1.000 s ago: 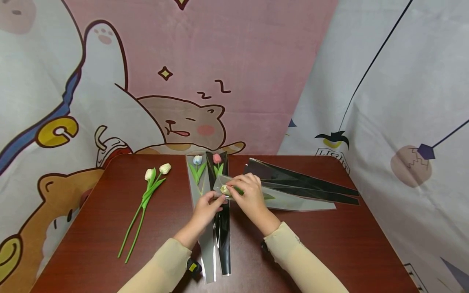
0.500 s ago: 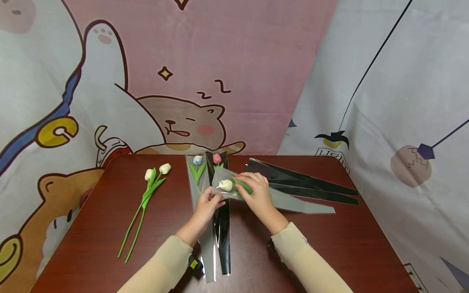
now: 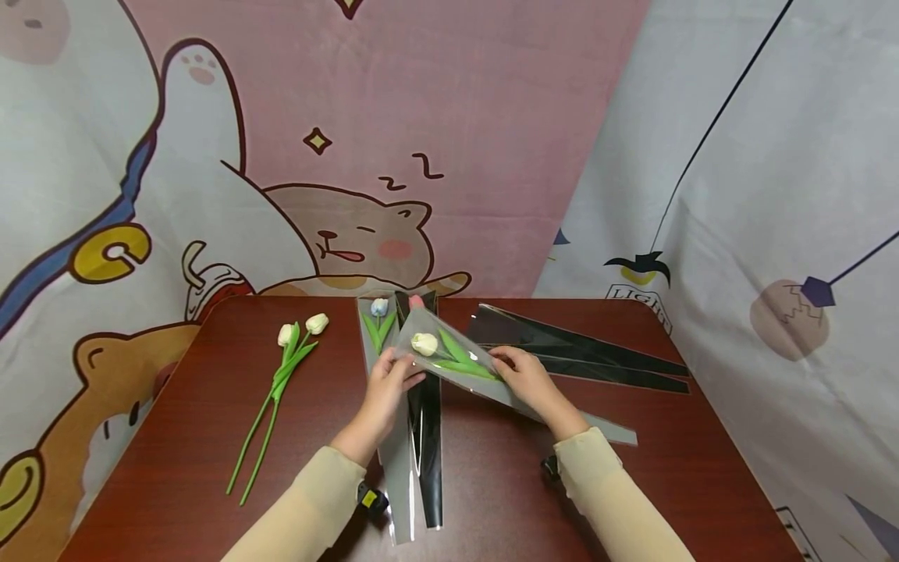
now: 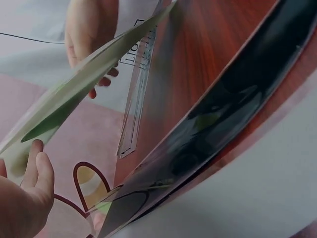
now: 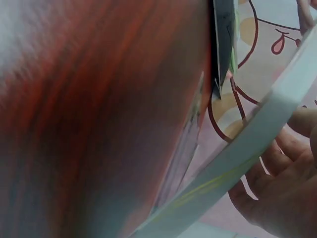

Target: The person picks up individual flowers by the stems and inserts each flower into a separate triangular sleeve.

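A clear-fronted, pale-backed flower sleeve (image 3: 509, 395) is held up slantwise over the middle of the table. Inside it lies a white tulip (image 3: 424, 344) with green leaves, its bloom at the wide end. My left hand (image 3: 381, 394) pinches the sleeve's near corner by the bloom. Partway down, by the leaf tips, my right hand (image 3: 530, 381) grips the sleeve between thumb and fingers. In the right wrist view the sleeve (image 5: 247, 141) passes edge-on in front of the fingers. Below it lie a pale sleeve with a blue tulip (image 3: 379, 307) and a black sleeve (image 3: 426, 445) with a mostly covered pink tulip.
Two loose white tulips (image 3: 274, 390) with crossed stems lie at the left of the table (image 3: 175, 406). Black sleeves (image 3: 562, 343) lie at the right back. A printed cloth (image 3: 492, 156) hangs behind the table.
The right hand has moved right from the bloom to the sleeve's middle. The sleeve has tilted, its narrow end swinging toward me, and the tulip now shows fully through the clear front.
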Motion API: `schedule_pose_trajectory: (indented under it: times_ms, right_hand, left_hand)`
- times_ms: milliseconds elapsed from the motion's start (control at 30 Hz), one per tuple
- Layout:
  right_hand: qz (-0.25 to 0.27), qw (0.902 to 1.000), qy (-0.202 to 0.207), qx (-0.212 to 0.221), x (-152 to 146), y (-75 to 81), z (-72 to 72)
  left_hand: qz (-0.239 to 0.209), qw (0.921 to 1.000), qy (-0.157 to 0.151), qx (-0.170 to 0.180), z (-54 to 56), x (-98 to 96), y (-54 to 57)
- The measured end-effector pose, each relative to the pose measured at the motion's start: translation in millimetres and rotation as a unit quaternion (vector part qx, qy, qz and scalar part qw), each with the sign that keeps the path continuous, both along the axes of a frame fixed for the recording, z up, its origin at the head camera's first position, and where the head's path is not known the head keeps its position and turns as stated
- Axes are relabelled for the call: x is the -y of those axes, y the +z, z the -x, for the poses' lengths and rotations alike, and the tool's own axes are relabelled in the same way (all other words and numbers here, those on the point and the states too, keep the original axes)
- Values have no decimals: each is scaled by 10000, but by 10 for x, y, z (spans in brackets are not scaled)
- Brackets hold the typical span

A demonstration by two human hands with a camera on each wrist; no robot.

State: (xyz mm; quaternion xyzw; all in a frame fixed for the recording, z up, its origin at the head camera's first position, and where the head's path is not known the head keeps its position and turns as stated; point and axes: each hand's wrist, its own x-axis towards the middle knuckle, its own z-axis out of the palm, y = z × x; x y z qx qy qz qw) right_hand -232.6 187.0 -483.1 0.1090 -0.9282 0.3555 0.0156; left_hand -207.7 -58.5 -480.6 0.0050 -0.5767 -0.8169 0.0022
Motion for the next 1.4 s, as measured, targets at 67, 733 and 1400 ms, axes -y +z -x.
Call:
schedule_pose_trajectory:
  times_ms: [67,733,1400]
  right_hand:
    - [193,9998,-40,26,9,-32,-2]
    - [3362,9384,-636,-476,586,610,-291]
    - [3164,9470,-434,-362,889,379,-31]
  left_hand:
    - [-154,9999,25,-44,4,4,26]
    - [752,9961,-427,-151,-93,-324,84]
    - [1176,9902,731,156,106,153,206]
